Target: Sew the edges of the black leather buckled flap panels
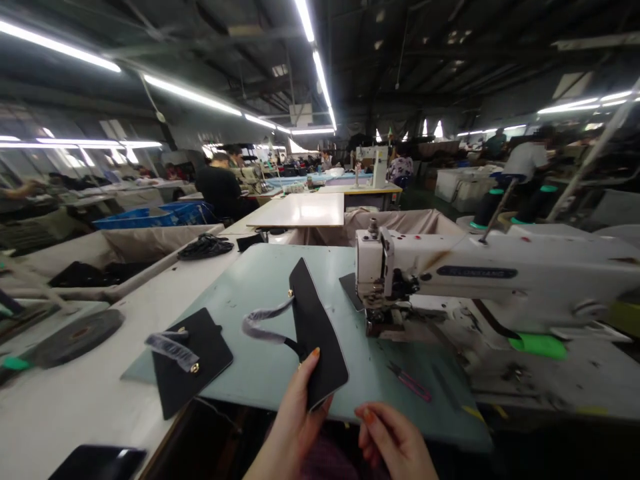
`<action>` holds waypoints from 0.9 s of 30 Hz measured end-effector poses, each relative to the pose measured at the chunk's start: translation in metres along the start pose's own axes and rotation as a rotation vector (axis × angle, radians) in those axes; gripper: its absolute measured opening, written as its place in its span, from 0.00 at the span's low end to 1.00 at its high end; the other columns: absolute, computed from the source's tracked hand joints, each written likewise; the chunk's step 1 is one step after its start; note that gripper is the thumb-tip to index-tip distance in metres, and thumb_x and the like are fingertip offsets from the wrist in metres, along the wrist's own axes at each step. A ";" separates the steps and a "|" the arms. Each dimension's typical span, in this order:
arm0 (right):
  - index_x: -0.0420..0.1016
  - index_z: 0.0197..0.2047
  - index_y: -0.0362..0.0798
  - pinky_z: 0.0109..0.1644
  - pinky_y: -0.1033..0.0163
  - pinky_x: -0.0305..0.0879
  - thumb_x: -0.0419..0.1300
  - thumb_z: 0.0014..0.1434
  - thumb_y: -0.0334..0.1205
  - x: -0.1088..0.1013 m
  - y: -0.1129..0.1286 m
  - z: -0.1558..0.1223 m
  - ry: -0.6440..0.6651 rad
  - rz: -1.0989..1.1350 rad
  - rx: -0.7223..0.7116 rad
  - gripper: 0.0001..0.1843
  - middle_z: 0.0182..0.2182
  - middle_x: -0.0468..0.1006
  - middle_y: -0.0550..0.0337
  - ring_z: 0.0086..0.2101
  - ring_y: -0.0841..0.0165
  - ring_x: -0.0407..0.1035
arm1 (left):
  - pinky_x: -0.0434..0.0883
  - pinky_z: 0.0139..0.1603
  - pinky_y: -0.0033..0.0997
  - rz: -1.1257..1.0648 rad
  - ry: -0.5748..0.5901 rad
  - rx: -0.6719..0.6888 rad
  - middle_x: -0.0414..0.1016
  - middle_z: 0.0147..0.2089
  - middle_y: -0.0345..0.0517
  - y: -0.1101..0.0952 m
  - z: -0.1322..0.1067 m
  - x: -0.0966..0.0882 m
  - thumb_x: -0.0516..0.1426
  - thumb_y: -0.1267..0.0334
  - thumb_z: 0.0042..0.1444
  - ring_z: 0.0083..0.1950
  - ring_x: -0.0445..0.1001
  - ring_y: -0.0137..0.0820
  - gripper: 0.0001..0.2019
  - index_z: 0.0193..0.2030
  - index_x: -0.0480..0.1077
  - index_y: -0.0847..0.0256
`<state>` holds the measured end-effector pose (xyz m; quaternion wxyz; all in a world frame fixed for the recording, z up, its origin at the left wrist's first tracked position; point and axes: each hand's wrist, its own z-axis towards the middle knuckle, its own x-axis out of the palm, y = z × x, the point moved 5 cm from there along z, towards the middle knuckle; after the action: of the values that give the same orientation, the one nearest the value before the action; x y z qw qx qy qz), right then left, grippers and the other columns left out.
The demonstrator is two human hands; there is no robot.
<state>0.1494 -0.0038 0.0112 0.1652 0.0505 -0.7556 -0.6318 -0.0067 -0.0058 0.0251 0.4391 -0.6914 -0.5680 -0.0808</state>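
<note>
My left hand pinches the near edge of a black panel, holding it tilted above the green table mat. A wrapped handle curves off the panel's left side. My right hand hovers just right of it near the table's front edge, fingers curled, nothing visible in them. A second black panel with a wrapped handle lies flat on the mat's left corner. The white sewing machine stands to the right, its needle head close to the held panel.
Pink-handled snips lie on the mat near the machine. A grey disc sits at far left, beside cloth-lined bins holding black pieces. Black straps lie further back. Other people work at distant tables.
</note>
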 end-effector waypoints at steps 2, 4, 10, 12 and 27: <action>0.80 0.38 0.41 0.27 0.70 0.61 0.63 0.56 0.62 -0.003 0.011 0.001 -0.010 0.004 -0.009 0.28 0.24 0.75 0.57 0.23 0.73 0.67 | 0.74 0.26 0.22 0.019 0.007 0.009 0.81 0.34 0.46 -0.003 0.002 0.005 0.61 0.72 0.57 0.28 0.79 0.28 0.03 0.39 0.74 0.66; 0.79 0.40 0.41 0.28 0.69 0.62 0.62 0.58 0.58 -0.005 0.020 0.003 -0.011 -0.002 -0.007 0.25 0.25 0.75 0.57 0.24 0.73 0.67 | 0.75 0.29 0.23 0.034 0.034 0.021 0.81 0.34 0.47 -0.005 0.006 0.009 0.59 0.73 0.58 0.29 0.79 0.29 0.02 0.38 0.74 0.67; 0.78 0.42 0.41 0.29 0.70 0.61 0.59 0.63 0.53 0.001 0.027 0.013 0.045 -0.002 -0.011 0.21 0.27 0.76 0.56 0.25 0.74 0.67 | 0.73 0.28 0.19 0.134 0.107 0.058 0.80 0.30 0.44 -0.005 0.018 0.006 0.59 0.74 0.57 0.26 0.77 0.26 0.02 0.37 0.74 0.68; 0.78 0.43 0.41 0.29 0.70 0.61 0.58 0.64 0.52 0.006 0.025 0.017 0.078 -0.021 -0.015 0.21 0.28 0.77 0.56 0.25 0.74 0.67 | 0.71 0.26 0.19 0.162 0.114 0.069 0.79 0.29 0.44 -0.005 0.024 0.002 0.61 0.72 0.55 0.25 0.76 0.26 0.04 0.38 0.74 0.67; 0.65 0.23 0.46 0.28 0.69 0.56 0.53 0.66 0.51 -0.004 0.009 0.095 0.019 -0.236 -0.066 0.24 0.18 0.65 0.64 0.21 0.75 0.60 | 0.73 0.29 0.24 0.352 0.219 -0.027 0.80 0.31 0.45 0.017 0.103 0.030 0.70 0.62 0.42 0.28 0.76 0.29 0.20 0.41 0.74 0.68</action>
<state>0.1250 0.0884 0.0051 0.0986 0.1397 -0.7215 -0.6710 -0.0219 0.0883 -0.0268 0.4962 -0.7728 -0.3864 -0.0851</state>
